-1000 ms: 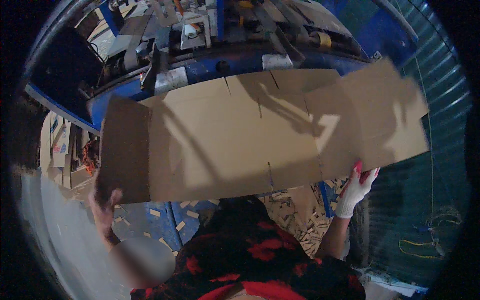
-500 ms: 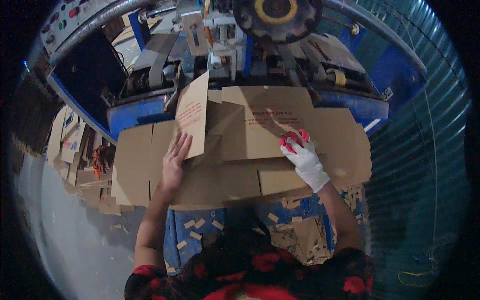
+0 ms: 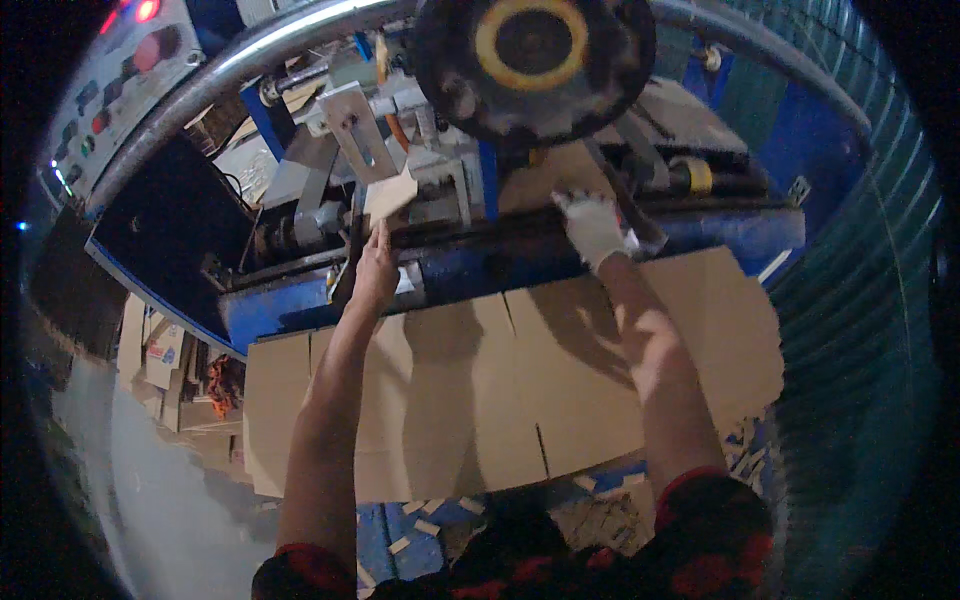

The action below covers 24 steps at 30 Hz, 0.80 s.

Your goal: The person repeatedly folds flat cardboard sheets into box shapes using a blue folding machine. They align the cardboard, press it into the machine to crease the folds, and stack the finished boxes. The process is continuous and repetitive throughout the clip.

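My bare left hand (image 3: 376, 272) pinches the near edge of a folded cardboard carton's raised panel (image 3: 391, 197), which stands at the left of the machine's working gap. My right hand (image 3: 592, 228), in a white glove with red on it, rests on the carton's flat part (image 3: 560, 176), below a large dark wheel (image 3: 532, 45) with a yellow ring. Its fingers look stretched out, though blurred. The middle of the carton is hidden by machine parts. Nearer to me, a wide sheet of flat brown cardboard (image 3: 480, 400) lies under my forearms.
The machine's blue front beam (image 3: 480, 268) crosses ahead of me, with a curved metal tube (image 3: 300, 35) above. A control panel (image 3: 125, 85) is at the upper left. Cardboard scraps (image 3: 428, 527) lie below the sheet, and more cardboard (image 3: 165, 350) is stacked at the left.
Both hands have moved forward, carrying the printed carton off the flat sheet and into the machine under the wheel. The view has tilted, and the sheet beneath is now uncovered.
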{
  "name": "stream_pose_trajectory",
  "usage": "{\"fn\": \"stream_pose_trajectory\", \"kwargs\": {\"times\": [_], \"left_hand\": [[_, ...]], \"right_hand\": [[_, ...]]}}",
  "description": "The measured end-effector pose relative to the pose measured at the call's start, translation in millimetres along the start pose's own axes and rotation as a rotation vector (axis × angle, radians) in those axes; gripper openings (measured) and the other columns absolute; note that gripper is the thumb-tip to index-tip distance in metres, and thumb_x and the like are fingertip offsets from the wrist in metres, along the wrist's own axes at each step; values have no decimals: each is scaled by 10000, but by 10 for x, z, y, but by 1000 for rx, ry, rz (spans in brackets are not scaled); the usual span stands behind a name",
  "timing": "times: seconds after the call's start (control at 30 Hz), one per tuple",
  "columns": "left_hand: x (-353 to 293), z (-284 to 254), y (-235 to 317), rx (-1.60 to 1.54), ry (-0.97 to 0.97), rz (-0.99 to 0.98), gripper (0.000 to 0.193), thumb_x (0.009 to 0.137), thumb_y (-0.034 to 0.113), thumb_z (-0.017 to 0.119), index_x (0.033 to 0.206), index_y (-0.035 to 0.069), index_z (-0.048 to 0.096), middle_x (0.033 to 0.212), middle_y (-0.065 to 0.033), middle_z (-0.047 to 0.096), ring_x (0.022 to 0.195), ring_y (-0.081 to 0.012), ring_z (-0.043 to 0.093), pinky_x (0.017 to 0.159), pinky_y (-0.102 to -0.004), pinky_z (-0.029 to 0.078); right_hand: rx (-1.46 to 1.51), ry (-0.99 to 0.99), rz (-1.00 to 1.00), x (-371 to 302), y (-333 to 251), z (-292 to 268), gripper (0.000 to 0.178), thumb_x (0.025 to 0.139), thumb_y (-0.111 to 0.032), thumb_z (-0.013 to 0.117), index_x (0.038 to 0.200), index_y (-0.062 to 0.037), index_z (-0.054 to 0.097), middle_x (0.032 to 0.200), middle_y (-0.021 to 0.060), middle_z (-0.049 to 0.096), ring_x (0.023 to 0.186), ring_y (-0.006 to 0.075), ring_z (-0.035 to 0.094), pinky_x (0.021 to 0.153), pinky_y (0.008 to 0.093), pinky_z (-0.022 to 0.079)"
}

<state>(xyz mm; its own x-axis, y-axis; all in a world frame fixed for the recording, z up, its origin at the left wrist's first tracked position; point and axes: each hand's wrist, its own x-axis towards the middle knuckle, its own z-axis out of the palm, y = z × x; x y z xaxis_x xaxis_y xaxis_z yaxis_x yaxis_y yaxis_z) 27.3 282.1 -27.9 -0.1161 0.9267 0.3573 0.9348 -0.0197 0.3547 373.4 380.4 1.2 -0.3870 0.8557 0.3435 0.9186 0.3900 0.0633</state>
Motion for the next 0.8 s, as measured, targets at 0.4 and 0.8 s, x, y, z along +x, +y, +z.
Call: {"fn": "stream_pose_trajectory", "kwargs": {"times": [0.4,0.8], "left_hand": [[-3570,-1463,-1412,62,57,-622,662,817,353,701,1313,-19,466,1322,-224,480,1246,-371,442,1015,-416,380],[-3740,-1968,-962,732,-235,-756,850,712,510,747,1317,-16,463,1238,-236,507,1191,-394,440,991,-460,382]], "right_hand": [[-100,-101,350,-2960,523,-808,639,758,-373,699,1293,-82,505,1344,161,475,1284,369,397,1100,518,245],[1670,761,1315,-4422,657,-924,528,819,4,652,1316,-6,475,1203,98,540,1014,187,558,927,312,441]]}}
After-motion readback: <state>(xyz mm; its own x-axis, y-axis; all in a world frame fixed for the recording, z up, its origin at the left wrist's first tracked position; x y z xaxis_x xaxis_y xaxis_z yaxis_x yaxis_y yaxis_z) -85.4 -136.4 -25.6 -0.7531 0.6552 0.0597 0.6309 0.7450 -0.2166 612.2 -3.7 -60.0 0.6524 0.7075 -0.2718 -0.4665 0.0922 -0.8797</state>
